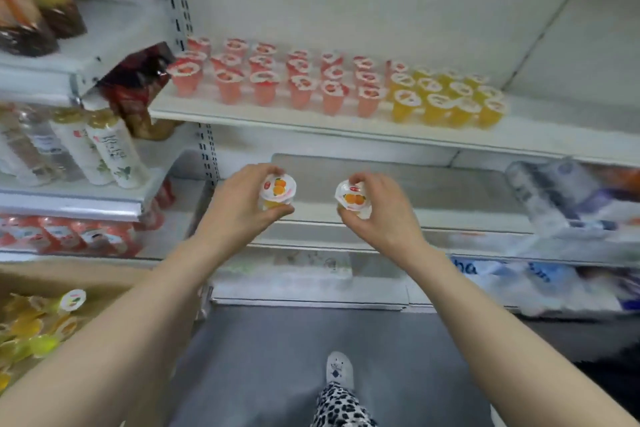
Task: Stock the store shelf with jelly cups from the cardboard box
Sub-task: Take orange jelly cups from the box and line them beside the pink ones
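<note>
Head view: left grip curls round an orange jelly cup, lid up, axis near upright; right grip pinches a second cup likewise.

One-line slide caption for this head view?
Left hand holds one orange jelly cup, right hand a second cup, before a shelf with pink cups and yellow cups; cardboard box lower left.
</note>
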Available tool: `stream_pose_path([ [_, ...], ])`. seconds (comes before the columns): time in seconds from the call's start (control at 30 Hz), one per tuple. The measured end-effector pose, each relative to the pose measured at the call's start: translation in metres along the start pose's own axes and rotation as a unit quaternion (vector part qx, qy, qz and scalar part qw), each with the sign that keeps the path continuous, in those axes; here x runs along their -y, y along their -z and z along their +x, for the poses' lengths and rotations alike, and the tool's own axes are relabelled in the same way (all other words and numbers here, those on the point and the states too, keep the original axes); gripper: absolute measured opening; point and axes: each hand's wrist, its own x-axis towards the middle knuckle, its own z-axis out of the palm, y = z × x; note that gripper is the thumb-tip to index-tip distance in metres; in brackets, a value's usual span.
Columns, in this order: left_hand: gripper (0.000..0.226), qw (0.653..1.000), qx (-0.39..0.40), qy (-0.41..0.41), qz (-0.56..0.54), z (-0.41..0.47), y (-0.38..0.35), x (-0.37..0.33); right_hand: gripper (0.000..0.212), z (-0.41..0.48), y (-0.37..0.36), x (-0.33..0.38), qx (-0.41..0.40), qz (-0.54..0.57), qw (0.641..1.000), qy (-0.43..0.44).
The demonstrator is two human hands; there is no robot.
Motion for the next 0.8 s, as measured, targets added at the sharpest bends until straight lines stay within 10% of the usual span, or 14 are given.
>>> stream_pose_path([
  [0.37,0.054,0.991,-0.008,-0.127,-0.052,0.15,-0.08,-0.158,0.039,0.043,0.154,-0.153,-0.159,-0.009,0.986,-0.057],
  [0.8,0.052,0.995,-0.055,-0.047,-0.068,0.305,-0.174,-0.27,0.034,0.174,0.243,-0.362,-0.132,-0.027,0.983,-0.129],
])
